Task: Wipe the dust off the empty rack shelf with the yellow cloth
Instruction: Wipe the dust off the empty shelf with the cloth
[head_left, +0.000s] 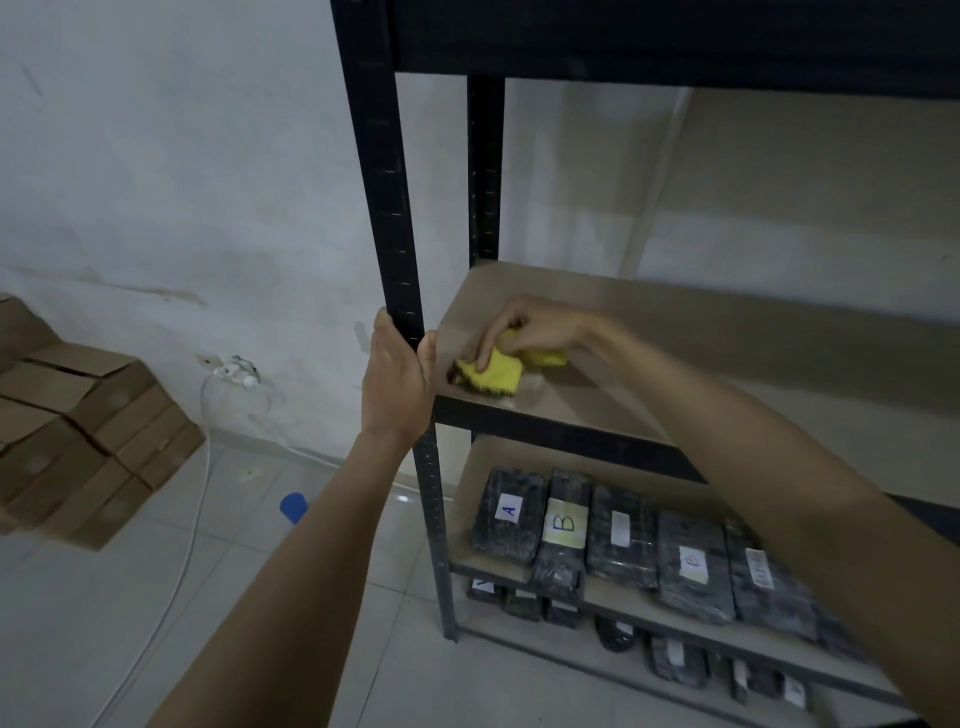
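Left hand (397, 376) grips rack post (387, 197); right hand (537, 327) fingers curl on yellow cloth (491, 371), mid-wipe on shelf (649, 332). Next, probably: sweep rightward, away from fingertips.

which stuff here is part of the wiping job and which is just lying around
In the job: yellow cloth, bare beige rack shelf, right hand, left hand.

Lying about: black wrapped labelled packages, brown cardboard boxes, white cable.

Cloth (491, 374) on shelf (649, 332) front-left corner, beside post (395, 208); packages (618, 540) on shelf below; boxes (78, 431) far left.
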